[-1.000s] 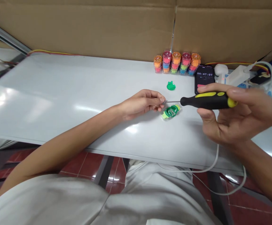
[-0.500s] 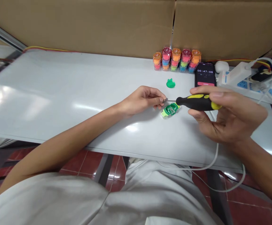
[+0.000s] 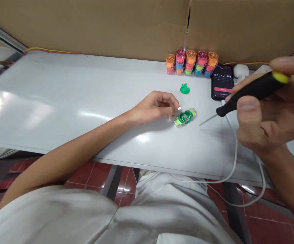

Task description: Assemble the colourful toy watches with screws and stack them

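My left hand (image 3: 159, 105) rests over the white table, its thumb and forefinger pinching a small flat shiny metal piece (image 3: 179, 108). Just right of those fingertips lies a green and yellow-green plastic item in a clear case (image 3: 185, 117), with a round green middle. Over at the right, my right hand (image 3: 273, 112) is wrapped round a screwdriver (image 3: 248, 93) with a black and yellow handle. Its thin shaft slants down left, the tip apart from the metal piece. Behind the cased item lies a loose green round cover with a small tab (image 3: 185, 88).
Stacks of orange, pink, blue and green cased items (image 3: 191, 62) stand against the cardboard wall (image 3: 98, 30). Beside them a phone (image 3: 222, 81) shows a timer, with a white earbud case (image 3: 240, 71) near it. A white cable (image 3: 235, 162) loops over the table's front edge.
My right hand has drawn the screwdriver away to the right and tilted it, so its tip has left the metal piece. My left hand keeps its pinch, almost in place.
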The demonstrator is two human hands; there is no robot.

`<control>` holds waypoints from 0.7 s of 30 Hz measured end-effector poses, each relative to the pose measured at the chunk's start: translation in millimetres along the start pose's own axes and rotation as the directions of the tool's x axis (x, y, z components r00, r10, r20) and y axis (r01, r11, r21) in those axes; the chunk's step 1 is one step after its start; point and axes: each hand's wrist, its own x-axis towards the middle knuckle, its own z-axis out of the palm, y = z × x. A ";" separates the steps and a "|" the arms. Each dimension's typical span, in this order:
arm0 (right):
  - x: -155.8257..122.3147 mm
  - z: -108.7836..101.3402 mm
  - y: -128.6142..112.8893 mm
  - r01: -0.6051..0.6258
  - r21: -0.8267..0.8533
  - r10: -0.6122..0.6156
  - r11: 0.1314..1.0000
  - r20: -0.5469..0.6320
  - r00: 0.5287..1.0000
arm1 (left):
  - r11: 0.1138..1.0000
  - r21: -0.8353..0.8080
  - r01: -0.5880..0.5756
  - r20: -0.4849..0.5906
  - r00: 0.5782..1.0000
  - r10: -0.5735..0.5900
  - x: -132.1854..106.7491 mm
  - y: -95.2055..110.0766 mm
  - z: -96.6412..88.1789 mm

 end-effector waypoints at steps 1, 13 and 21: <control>-0.4 1.3 4.5 0.090 -0.037 -0.091 0.995 -0.043 0.995 | 1.000 0.016 -0.015 0.012 1.000 0.015 -0.5 -0.6 1.0; -2.1 22.1 11.4 0.188 0.074 -0.185 0.979 -0.042 0.982 | 0.980 0.190 -0.065 0.144 0.989 0.038 -11.9 8.1 14.3; -1.6 17.7 2.7 0.162 0.097 -0.152 0.982 -0.097 0.984 | 0.983 0.182 -0.002 -0.037 0.999 0.009 -11.4 8.2 16.1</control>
